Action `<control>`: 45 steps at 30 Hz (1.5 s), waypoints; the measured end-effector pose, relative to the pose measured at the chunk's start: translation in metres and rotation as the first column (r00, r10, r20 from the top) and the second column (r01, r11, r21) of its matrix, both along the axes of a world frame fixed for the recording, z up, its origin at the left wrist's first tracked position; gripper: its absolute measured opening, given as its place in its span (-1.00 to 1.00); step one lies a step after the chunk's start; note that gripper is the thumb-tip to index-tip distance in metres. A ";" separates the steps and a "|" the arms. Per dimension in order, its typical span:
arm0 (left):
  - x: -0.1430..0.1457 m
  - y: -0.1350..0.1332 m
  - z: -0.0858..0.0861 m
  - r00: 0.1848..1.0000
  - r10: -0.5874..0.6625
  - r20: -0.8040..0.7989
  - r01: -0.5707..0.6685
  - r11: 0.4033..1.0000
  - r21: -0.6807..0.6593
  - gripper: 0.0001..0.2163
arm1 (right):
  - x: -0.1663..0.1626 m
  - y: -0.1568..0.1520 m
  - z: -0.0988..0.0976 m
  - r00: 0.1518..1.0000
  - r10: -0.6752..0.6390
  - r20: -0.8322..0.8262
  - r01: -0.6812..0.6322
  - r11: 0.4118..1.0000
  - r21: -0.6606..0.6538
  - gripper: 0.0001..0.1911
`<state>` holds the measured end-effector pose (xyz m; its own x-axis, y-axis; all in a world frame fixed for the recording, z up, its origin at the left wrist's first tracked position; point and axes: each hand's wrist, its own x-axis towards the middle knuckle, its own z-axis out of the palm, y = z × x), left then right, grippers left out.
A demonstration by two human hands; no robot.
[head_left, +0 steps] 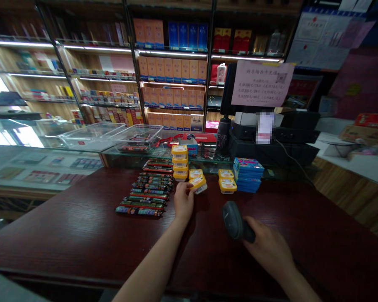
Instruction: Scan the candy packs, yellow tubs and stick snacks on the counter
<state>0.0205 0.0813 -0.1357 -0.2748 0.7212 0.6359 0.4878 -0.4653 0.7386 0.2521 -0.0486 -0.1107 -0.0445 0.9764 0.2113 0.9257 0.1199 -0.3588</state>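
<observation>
Between the fingers of my left hand (184, 203) is a small yellow-lidded tub (198, 183), tilted up from the counter. Right behind it sits another yellow-lidded tub (195, 173), and a stack of similar tubs (180, 162) rises to its left. My right hand (267, 245) is wrapped around the handle of a dark barcode scanner (233, 220), held above the counter with its head toward the upper left. Two more yellow tubs (227, 185) stand beyond the scanner, against a pile of blue packets (247, 175).
Several patterned pens (149, 188) lie in a row left of my left hand. The dark wooden counter (72, 226) meets a glass shelf behind, bearing clear plastic trays (138, 136). At the back right stands a monitor with a pink notice (261, 84). Shelves of boxes (173, 69) line the wall.
</observation>
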 end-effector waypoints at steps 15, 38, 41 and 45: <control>0.063 0.064 0.035 0.947 -0.191 -0.260 0.191 0.981 -0.026 -0.87 | 0.016 0.007 -0.036 0.997 0.002 0.079 -0.010 0.994 0.106 -0.66; 0.109 0.106 0.017 0.977 -0.189 -0.101 0.180 0.980 -0.087 -0.85 | 0.018 0.008 -0.028 1.000 0.004 0.028 -0.006 0.998 0.067 -0.62; 0.108 0.108 0.015 0.975 -0.199 -0.100 0.190 0.977 -0.092 -0.85 | 0.018 0.009 -0.029 1.000 0.000 0.029 -0.002 0.997 0.071 -0.63; 0.102 0.109 0.006 0.963 -0.259 -0.072 0.249 0.961 -0.117 -0.75 | 0.018 0.009 -0.031 1.000 0.007 0.011 -0.008 0.997 0.082 -0.63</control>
<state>0.1223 0.1906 -0.1295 -0.0212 0.8247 0.5652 0.4276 -0.5035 0.7507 0.2703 -0.0394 -0.1420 -0.0541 0.9554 0.2902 0.9284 0.1551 -0.3375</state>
